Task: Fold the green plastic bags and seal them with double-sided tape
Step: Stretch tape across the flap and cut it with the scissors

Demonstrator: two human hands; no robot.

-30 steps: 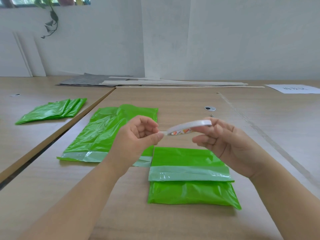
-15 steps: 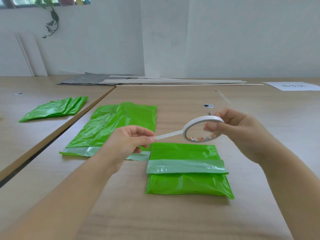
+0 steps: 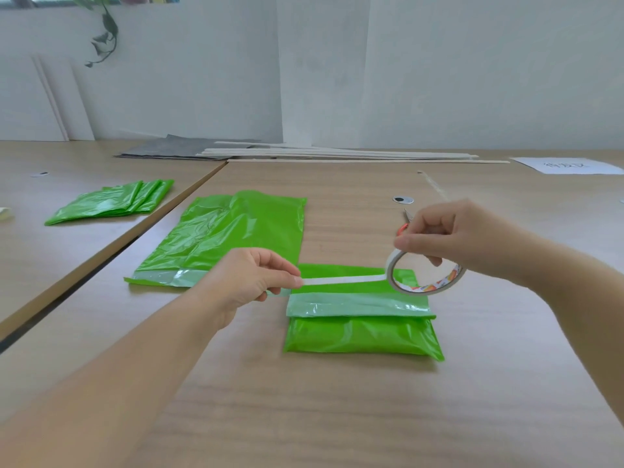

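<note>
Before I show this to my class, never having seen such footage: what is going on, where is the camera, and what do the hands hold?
There is no machine: these are a person's two bare hands, filmed by a camera worn on the head, looking forward and down. The right hand holds a roll of tape; the left hand pinches its free end, a white strip stretching between them above a folded green bag. A flat green bag lies on the wooden table; a pile of folded green bags lies on the next table, left.
</note>
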